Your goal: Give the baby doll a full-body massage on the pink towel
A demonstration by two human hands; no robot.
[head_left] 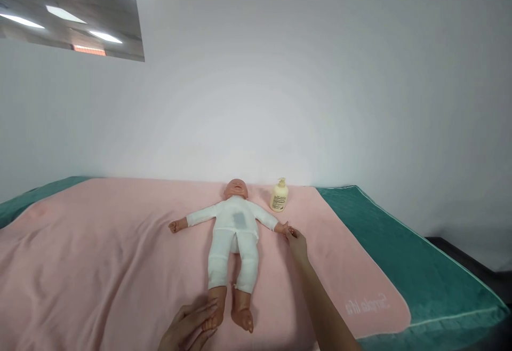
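Observation:
A baby doll (236, 225) in a white long-sleeved top and white trousers lies on its back on a pink blanket (140, 287), arms spread and feet toward me. My right hand (296, 241) pinches the doll's hand on the right side. Down at the front, my left hand (190, 324) is closed around the doll's foot on the left side, fingers over the top of it. The doll's other foot (242, 313) lies untouched beside it. A grey patch marks the front of the white top.
Beside the doll's head stands a cream pump bottle (279, 196), upright on the blanket. A green cover (388, 249) shows under the blanket at both sides. Behind the bed rises a plain white wall (280, 84). Ceiling lights appear at upper left.

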